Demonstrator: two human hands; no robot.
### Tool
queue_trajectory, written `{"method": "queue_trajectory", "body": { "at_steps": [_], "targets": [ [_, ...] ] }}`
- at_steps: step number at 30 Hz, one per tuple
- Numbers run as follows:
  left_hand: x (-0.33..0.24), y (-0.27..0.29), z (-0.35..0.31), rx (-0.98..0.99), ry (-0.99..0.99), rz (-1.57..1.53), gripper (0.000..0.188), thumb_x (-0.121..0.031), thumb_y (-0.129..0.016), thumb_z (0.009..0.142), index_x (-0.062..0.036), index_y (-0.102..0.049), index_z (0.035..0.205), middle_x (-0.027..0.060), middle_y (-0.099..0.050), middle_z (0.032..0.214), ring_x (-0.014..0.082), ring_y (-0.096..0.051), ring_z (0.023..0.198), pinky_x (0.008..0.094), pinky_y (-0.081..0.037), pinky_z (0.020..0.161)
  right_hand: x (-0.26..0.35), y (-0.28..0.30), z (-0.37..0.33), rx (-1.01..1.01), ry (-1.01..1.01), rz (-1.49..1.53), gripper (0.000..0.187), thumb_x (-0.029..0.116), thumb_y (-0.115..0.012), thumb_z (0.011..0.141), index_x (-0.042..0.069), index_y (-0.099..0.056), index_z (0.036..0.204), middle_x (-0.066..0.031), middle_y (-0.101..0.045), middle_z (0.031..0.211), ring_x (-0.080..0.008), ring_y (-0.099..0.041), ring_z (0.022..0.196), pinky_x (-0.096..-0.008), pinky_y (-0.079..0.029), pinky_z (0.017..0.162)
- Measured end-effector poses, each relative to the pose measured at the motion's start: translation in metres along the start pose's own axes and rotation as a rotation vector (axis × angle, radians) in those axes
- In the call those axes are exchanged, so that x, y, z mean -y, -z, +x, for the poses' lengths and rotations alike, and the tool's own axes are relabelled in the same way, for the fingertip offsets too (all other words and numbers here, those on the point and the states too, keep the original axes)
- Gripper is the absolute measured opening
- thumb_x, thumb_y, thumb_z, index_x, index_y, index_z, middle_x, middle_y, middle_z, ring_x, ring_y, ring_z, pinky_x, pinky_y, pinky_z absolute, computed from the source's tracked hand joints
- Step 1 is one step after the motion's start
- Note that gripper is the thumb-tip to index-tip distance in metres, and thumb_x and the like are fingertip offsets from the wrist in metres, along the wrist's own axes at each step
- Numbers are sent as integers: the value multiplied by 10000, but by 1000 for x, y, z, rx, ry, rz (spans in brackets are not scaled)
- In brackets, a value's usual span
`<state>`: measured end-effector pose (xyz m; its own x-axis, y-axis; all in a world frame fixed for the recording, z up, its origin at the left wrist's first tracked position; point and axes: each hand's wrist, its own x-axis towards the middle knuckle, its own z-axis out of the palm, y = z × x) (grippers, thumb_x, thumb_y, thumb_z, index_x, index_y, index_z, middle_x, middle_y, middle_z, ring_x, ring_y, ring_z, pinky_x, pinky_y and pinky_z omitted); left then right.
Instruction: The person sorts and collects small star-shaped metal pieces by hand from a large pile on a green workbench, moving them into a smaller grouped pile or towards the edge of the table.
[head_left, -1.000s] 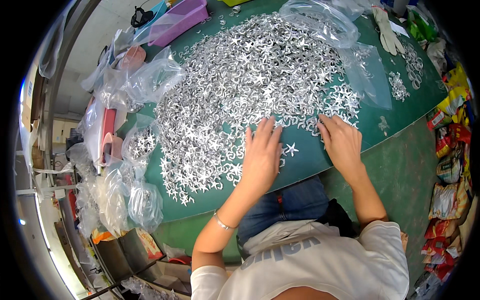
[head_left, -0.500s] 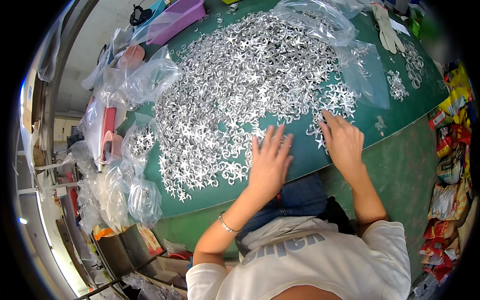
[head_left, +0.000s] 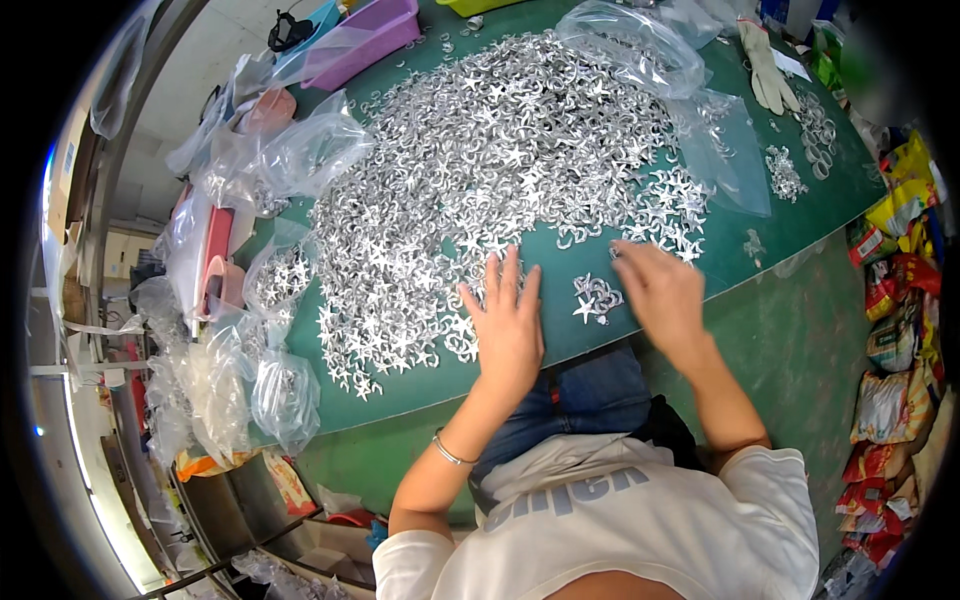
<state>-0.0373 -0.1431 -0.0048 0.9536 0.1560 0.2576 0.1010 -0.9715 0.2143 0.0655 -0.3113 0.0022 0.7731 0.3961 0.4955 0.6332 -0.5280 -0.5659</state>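
Note:
A wide heap of small silver metal pieces, many starfish-shaped and some curved like open rings, spreads over the green table. My left hand lies palm down at its near edge, fingers spread over the pieces. To the right of it, a small separate cluster of star pieces sits on the bare tabletop. My right hand is beside that cluster, thumb and fingertips drawn together and slightly blurred. A silvery glint shows at the fingertips, too small to make out. Another patch of star pieces lies beyond.
Clear plastic bags lie along the far side and hang at the left. A purple bin stands at the far left. A pale glove and loose rings are at the far right. Colourful packages line the right side.
My left hand has shifted left onto the heap's edge. The right hand has moved left and its fingers have drawn in. A small cluster of stars now shows between the hands.

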Motion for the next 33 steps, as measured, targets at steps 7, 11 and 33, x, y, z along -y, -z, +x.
{"method": "queue_trajectory", "body": {
  "at_steps": [7,11,33],
  "targets": [
    [-23,-8,2,58,-363,-224,393,34,-538,764,-38,-576,1149,129,-503,1286,307,-445,1235,611,-247,1039,-21,0,16,119,-30,-131,154,212,-676,795,106,-690,907,-87,-660,764,-301,-622,637,-388,-472,539],
    [8,-3,-3,-74,-216,-178,295,46,-556,756,-32,-625,1031,111,-577,1177,297,-508,1165,609,-236,1045,-21,0,22,1,-97,-83,134,224,-674,804,92,-697,808,-88,-660,737,-288,-617,614,-379,-463,534],
    [28,1,-6,-142,-88,-158,191,-5,-579,810,-24,-626,994,118,-511,1229,316,-432,1221,628,-212,1051,-1,10,3,185,-158,-47,114,151,-650,805,77,-674,890,-118,-651,728,-302,-625,650,-395,-470,570]
  ]
}}
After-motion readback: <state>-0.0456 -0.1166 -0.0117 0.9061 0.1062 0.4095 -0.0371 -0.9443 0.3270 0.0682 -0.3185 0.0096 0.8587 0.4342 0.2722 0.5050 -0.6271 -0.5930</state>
